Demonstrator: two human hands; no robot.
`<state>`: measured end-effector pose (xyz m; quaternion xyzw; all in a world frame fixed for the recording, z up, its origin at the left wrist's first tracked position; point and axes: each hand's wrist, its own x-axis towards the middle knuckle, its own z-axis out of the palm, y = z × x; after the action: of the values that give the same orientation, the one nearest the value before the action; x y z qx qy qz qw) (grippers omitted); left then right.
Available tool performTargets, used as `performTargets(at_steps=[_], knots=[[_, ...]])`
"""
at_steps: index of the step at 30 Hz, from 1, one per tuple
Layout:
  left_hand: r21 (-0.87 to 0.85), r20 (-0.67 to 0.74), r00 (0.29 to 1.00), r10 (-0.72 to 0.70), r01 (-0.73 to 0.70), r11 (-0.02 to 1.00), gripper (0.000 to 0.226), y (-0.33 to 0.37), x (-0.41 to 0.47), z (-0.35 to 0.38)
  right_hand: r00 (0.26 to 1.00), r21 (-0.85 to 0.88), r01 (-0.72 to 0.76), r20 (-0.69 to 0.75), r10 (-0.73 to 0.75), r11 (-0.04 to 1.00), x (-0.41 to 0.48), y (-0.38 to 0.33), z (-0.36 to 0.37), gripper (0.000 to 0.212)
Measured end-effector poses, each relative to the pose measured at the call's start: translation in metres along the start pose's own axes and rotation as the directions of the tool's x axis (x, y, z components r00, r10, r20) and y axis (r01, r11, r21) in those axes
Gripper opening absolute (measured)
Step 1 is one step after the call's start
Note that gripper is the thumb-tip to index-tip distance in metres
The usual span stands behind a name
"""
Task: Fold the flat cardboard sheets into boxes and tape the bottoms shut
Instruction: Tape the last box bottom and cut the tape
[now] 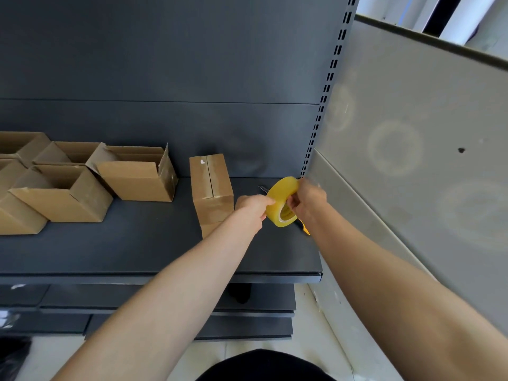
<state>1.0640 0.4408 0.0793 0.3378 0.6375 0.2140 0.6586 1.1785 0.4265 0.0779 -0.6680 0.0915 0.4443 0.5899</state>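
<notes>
Both hands are raised over the right end of the dark shelf (154,243) and hold the yellow tape roll (283,198) between them, clear of the shelf surface. The right hand (309,200) grips the roll from the right side, fingers curled in at its core. The left hand (254,210) pinches the roll's outer face at the left edge; whether a tape end is lifted there cannot be told.

Just left of the hands, a closed box (211,185) stands on the shelf with its flap seam up and clear tape along that seam. More cardboard (209,229) shows at its near base, partly hidden by the left forearm.

Well apart, at the left end of the shelf, a group of open boxes (134,177) sits with flaps up, touching one another.

A small yellow object (305,229) lies on the shelf under the right wrist; its type cannot be told
</notes>
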Motion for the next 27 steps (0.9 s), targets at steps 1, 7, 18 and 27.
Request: performTargets(at_steps=[1, 7, 18, 27], knots=[[0.035, -0.023, 1.000, 0.002, -0.001, 0.999, 0.021, -0.002, 0.001, 0.001, 1.000, -0.017, 0.014, 0.002, -0.014, 1.000, -0.001, 0.002, 0.000, 0.016], [0.153, -0.017, 0.999, -0.045, 0.047, 0.987, 0.048, -0.011, -0.002, 0.004, 0.973, -0.381, 0.225, 0.030, -0.231, 0.897, 0.004, 0.017, 0.002, 0.034], [0.040, -0.022, 1.000, 0.016, -0.016, 0.999, 0.010, -0.007, 0.007, -0.045, 0.760, -0.680, 0.427, 0.627, -0.170, -0.597, -0.003, 0.038, 0.005, 0.010], [-0.317, -0.203, 0.979, -0.030, -0.037, 0.948, 0.024, -0.003, 0.015, -0.093, 0.761, -0.793, 0.532, 0.601, -0.242, -0.297, 0.005, 0.023, 0.046, 0.025]])
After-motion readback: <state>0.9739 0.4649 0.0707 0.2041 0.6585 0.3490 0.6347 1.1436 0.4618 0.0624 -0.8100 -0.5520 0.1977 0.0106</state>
